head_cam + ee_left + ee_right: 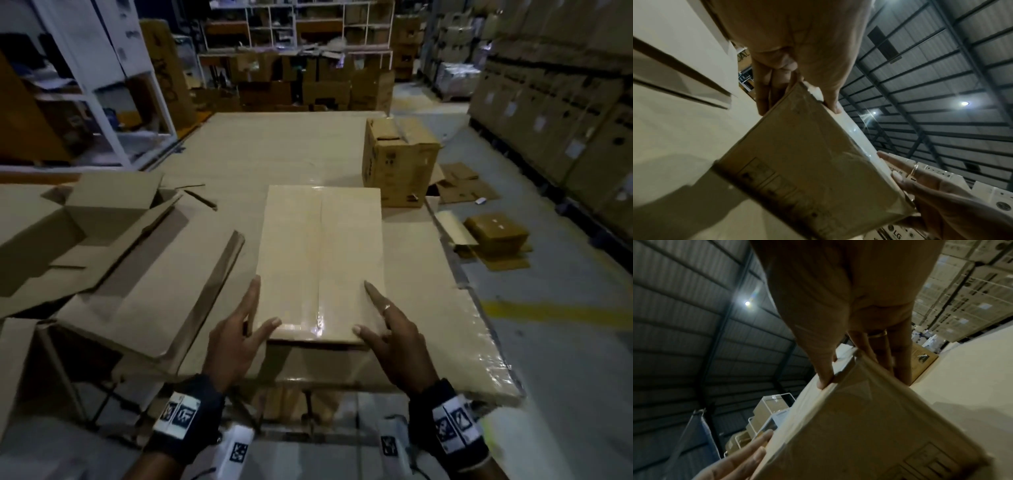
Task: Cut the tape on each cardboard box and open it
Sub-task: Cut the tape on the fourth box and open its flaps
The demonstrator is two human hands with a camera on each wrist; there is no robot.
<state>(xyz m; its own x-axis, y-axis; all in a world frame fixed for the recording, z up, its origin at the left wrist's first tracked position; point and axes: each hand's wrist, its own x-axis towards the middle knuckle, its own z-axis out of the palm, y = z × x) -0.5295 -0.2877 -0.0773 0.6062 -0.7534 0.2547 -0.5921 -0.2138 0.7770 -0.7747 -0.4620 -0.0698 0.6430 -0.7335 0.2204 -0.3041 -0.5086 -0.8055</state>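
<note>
A flat cardboard box [318,257] lies on the table near its front edge. Clear tape [320,274] runs along its middle seam, and its flaps are closed. My left hand [262,303] is at the near left corner, thumb on the top face and straight fingers along the left side. My right hand [364,306], wearing a ring, mirrors it at the near right corner. The left wrist view shows the left hand [797,104] straddling the corner of the box [807,170]. The right wrist view shows the right hand [862,378] on the box [869,426]. No cutter is in view.
Opened boxes with raised flaps [102,212] crowd the table's left side. A taller taped box [399,161] stands at the far right of the cardboard-covered table [274,147]. Flattened cardboard [493,240] lies on the floor to the right. Stacked cartons [565,120] line the right aisle.
</note>
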